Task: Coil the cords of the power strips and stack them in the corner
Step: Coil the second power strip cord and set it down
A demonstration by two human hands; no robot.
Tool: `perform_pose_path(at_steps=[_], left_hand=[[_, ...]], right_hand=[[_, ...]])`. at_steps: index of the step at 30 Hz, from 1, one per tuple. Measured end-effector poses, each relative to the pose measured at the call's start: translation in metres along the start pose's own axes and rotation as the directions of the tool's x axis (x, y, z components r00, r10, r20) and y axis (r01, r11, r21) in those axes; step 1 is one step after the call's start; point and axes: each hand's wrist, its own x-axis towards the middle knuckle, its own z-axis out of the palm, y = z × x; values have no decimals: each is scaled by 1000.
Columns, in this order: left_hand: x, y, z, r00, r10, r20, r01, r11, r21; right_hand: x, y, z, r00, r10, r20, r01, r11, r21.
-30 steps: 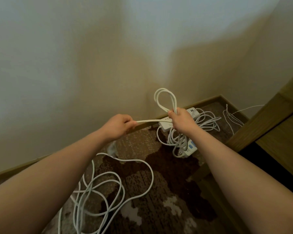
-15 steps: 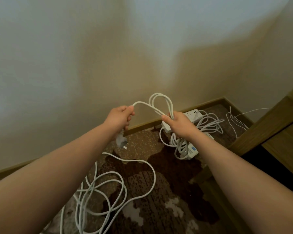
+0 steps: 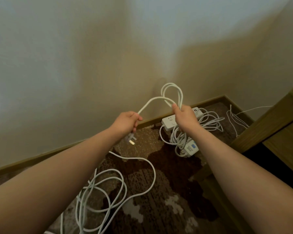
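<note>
Lower left: a loose white round cord [image 3: 118, 186] lies in untidy loops on the patterned brown carpet [image 3: 159, 208], not yet gathered. Whether it belongs to a strip out of view cannot be told.

Left of centre: the left hand [image 3: 126, 123] is raised above the carpet, fingers curled round the tail end of a white cord. The grey-white three-pin plug [image 3: 130, 140] hangs just below the fist.

Between the hands: the held white cord [image 3: 152, 101] arcs up and across to the right hand.

Right of centre: the right hand [image 3: 184, 117] is clamped on a bundle of coiled loops, which stand above the fist and hang below it. The white rectangular power strip with a blue label [image 3: 190, 148] dangles at the bottom of the bundle, clear of or barely touching the carpet; which cannot be told.

Behind it: a second white power strip [image 3: 169, 123] rests on the carpet against the wooden skirting, in the corner, its own cord [image 3: 210, 121] coiled beside it. Further right, a thin white wire [image 3: 235, 119] lies near the wooden furniture [image 3: 269, 125].

Assessment: the coiling of the held strip's cord is at its last turn. The next move calls for bringing the plug end across to the bundle and securing it so the loops do not spring apart, then setting the strip on the one in the corner.
</note>
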Motion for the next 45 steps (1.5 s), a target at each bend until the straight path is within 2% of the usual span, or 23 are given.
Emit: perform_pose_path(at_steps=[4, 7, 10, 12, 14, 15, 18, 22, 25, 29, 32, 37, 40, 42, 45], left_hand=[[2, 10, 21, 989, -124, -75, 114, 986, -122], [3, 11, 28, 983, -166, -83, 163, 986, -40], [10, 19, 43, 976, -211, -47, 211, 978, -1], [11, 27, 57, 967, -253, 24, 253, 955, -155], [12, 32, 65, 969, -225, 103, 246, 925, -289], [12, 33, 66, 971, -189, 148, 226, 927, -300], [17, 30, 65, 966, -104, 235, 158, 962, -222], [31, 25, 68, 978, -87, 187, 156, 906, -393], [39, 24, 69, 989, -28, 142, 85, 908, -411], [50, 19, 68, 999, -28, 21, 34, 931, -364], [59, 15, 67, 992, -100, -76, 56, 896, -440], [70, 14, 68, 993, -107, -52, 56, 808, -587], [77, 17, 75, 993, -115, -32, 68, 767, -638], [82, 19, 80, 992, -126, -33, 77, 771, -632], [94, 30, 90, 991, -127, -29, 89, 824, -560]], right_hand=[[-10, -5, 15, 991, -67, 113, 72, 997, -37], [-17, -1, 21, 981, -85, 175, 113, 981, -159], [-18, 2, 26, 982, -131, 136, 167, 939, -300], [-15, 4, 29, 980, -178, 94, 200, 911, -361], [-12, 5, 28, 979, -192, 70, 204, 899, -388], [-11, 6, 26, 979, -193, 71, 205, 894, -398], [-13, 7, 25, 970, -214, 118, 244, 873, -423], [-17, 6, 33, 933, -284, 221, 357, 803, -477], [-15, 6, 38, 920, -303, 247, 388, 785, -483], [-15, 9, 41, 910, -345, 229, 413, 801, -434], [-18, 22, 45, 922, -316, 223, 380, 851, -363], [-13, 54, 44, 949, -201, 242, 238, 962, -134], [-12, 67, 44, 957, -135, 258, 129, 991, 40], [-11, 74, 45, 964, -150, 222, 133, 987, 90], [-6, 80, 48, 981, -160, 108, 153, 985, 77]])
